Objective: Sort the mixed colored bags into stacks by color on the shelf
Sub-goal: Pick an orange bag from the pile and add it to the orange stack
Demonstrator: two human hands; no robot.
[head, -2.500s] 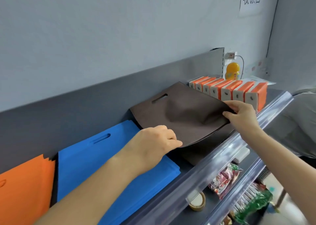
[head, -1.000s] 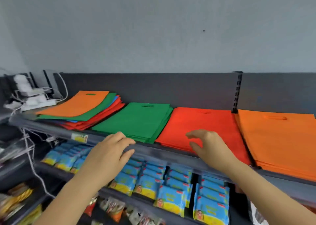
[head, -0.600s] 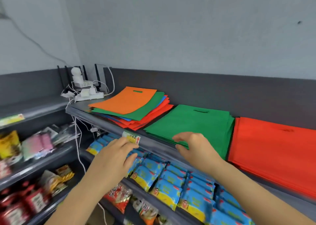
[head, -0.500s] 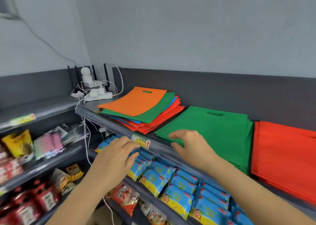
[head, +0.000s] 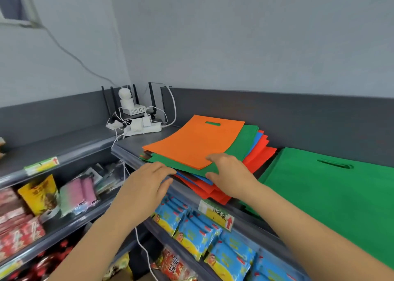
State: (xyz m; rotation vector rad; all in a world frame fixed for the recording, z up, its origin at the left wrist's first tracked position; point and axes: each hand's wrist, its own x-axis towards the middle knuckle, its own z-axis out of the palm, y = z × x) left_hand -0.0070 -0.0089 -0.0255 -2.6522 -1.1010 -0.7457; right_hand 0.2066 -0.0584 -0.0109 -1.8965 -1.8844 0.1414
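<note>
Over the grey metal shelf [head: 136, 142], our left hand [head: 147, 182] and right hand [head: 230, 174], loose-fingered and empty, flank the near corner of the flat orange fabric bag [head: 196, 144], probably because it tops the mixed pile [head: 262, 150].

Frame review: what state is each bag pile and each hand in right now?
mixed pile: unsorted, colours fanned out.
orange bag: flat, topmost on it.
green stack: single colour, flat.
left hand: open, at pile's front edge.
right hand: open, fingertips at orange bag's near corner.
</note>
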